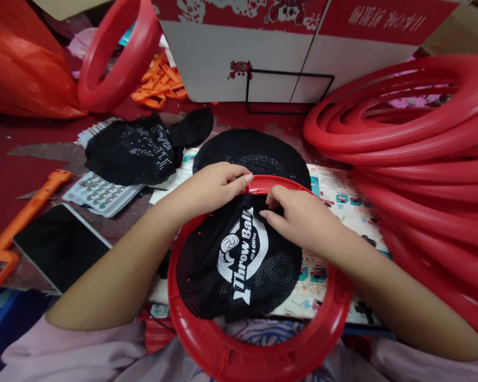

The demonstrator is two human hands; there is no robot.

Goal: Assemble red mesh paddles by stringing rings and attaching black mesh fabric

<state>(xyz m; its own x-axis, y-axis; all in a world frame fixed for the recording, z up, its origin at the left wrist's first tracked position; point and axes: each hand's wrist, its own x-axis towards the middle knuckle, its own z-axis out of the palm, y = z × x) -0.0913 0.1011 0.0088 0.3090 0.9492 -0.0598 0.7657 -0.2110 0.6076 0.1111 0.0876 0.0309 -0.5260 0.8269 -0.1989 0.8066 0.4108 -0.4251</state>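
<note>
A red plastic ring (340, 297) rests in front of me, its near side over my lap. Across its opening lies a black mesh net (207, 265) with a white "Throw Ball" print. My left hand (223, 185) pinches the ring's far rim, thumb and fingertips close together at the net's upper edge. To its right, my right hand (292, 215) has its fingers curled in on the net's upper edge, just inside the rim. Beyond both hands lies a black mesh disc (250, 151), flat on the printed sheet (338, 185).
Red rings (414, 154) are stacked high at the right. Another ring (121, 55) stands at the far left near orange plastic parts (159, 79). A white-and-red carton (231, 58) is behind. Black mesh cloth (131, 151), a coin-like tray (101, 193) and a dark tablet (63, 244) lie left.
</note>
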